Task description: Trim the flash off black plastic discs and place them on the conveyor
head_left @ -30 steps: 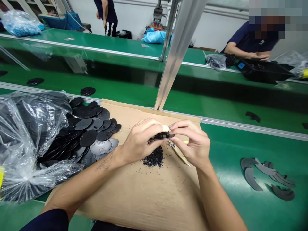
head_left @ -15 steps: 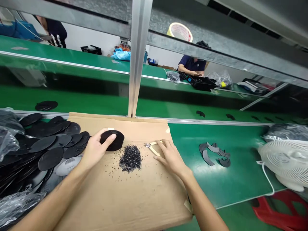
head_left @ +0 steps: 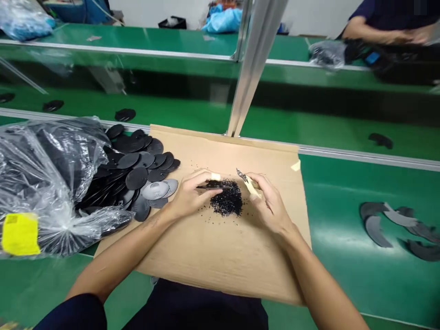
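Since the frame half a second ago, the cutters (head_left: 250,184) have left the cardboard sheet (head_left: 220,261) and are now up in the right hand (head_left: 271,204), while the black disc (head_left: 211,185), which showed its broad face, has turned nearly edge-on.

The left hand (head_left: 189,195) pinches that disc between thumb and fingers, over the near-left part of a pile of small black bits (head_left: 227,201). The right hand is wrapped around the pale handles, with the metal tip pointing up and away to the left, apart from the disc; whether the blades are parted is too small to tell.

The step in hand looks like readying the tool for trimming the held disc. The next move, as I judge it, calls for bringing the tip across to the disc's edge and keeping the left fingertips out of its path.

Further out, a heap of loose discs (head_left: 136,178) lies left of the pile, spilling beside a clear plastic bag (head_left: 51,169) with a yellow label (head_left: 20,233). Curved dark pieces (head_left: 376,231) lie on the green tabletop (head_left: 343,284) to the right, and beyond the metal post (head_left: 256,59) another person's hands (head_left: 410,36) are at work.
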A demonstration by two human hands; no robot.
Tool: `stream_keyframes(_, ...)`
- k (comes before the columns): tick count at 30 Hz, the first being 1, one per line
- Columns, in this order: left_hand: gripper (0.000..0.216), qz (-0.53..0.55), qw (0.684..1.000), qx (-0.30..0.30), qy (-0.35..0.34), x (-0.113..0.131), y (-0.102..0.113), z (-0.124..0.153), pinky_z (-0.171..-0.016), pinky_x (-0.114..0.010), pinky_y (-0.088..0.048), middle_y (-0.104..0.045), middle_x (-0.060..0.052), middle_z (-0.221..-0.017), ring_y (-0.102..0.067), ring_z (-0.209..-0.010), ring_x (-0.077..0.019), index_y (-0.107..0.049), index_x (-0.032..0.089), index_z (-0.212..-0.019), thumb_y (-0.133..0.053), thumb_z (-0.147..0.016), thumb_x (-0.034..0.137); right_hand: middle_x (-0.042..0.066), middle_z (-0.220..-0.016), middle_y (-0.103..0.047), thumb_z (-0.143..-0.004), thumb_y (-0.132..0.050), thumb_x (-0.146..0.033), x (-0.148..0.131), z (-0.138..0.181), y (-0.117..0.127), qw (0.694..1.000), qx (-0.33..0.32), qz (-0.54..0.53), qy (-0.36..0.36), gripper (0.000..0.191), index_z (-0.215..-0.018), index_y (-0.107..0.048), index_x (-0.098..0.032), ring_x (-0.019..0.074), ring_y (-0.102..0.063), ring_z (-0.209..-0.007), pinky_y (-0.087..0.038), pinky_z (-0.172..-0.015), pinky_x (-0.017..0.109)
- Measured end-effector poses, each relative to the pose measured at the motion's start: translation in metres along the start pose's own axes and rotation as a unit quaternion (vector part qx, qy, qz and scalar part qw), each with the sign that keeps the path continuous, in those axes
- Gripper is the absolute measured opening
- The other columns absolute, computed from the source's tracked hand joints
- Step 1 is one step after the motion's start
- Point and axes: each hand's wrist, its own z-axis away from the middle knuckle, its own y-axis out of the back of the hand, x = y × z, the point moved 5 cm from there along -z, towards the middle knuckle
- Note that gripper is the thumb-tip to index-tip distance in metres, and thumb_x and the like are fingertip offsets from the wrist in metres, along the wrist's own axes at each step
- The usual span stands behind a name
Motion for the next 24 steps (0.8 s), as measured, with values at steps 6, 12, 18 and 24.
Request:
stream_keyframes(6, 0.023, 0.025, 0.999, -0.018, -0.011, 0.002, -0.001, 0.002, -0.080, -0.027, -0.059, -0.076, -0.007, -0.096, -0.071, -0.090, -0.0151, -0.073, 0.015, -0.107, -0.077, -0.089, 0.029, 0.007, -0.097, -0.063, -0.108, -0.054, -0.050, 0.001, 0.005, -0.009, 0.999, -0.013, 0.028, 0.013, 0.033, -0.119, -0.060, -0.019, 0.0211, -0.060, -0.079, -0.050, -0.071, 0.032)
stream_keyframes(12, 0.022, 0.047, 0.999, -0.023, -0.002, 0.002, -0.003, 0.003, -0.079, -0.027, -0.060, -0.077, -0.008, -0.095, -0.072, -0.089, -0.0145, -0.076, 0.015, -0.106, -0.078, -0.088, 0.027, 0.012, -0.110, -0.067, -0.106, -0.062, -0.038, -0.002, 0.007, -0.005, 0.995, -0.009, 0.066, 0.072, 0.028, -0.124, -0.061, -0.017, 0.0264, -0.066, -0.093, -0.056, -0.079, 0.039)
stream_keyframes(18, 0.019, 0.064, 0.998, -0.021, 0.012, -0.001, -0.005, 0.004, -0.077, -0.024, -0.061, -0.078, -0.007, -0.093, -0.073, -0.086, -0.0133, -0.078, 0.015, -0.102, -0.080, -0.086, 0.025, 0.012, -0.107, -0.068, -0.109, -0.060, -0.036, -0.005, 0.008, -0.002, 0.988, -0.015, 0.120, 0.099, 0.028, -0.128, -0.061, -0.015, 0.0247, -0.067, -0.089, -0.056, -0.074, 0.037)
stream_keyframes(24, 0.017, 0.119, 0.991, -0.013, 0.056, -0.005, -0.010, 0.006, -0.072, -0.023, -0.062, -0.080, -0.006, -0.088, -0.075, -0.079, -0.0133, -0.080, 0.016, -0.097, -0.082, -0.084, 0.028, 0.009, -0.096, -0.067, -0.111, -0.060, -0.032, -0.009, 0.007, 0.003, 0.972, -0.007, 0.196, 0.126, 0.021, -0.122, -0.064, -0.015, 0.0218, -0.064, -0.079, -0.051, -0.066, 0.033)
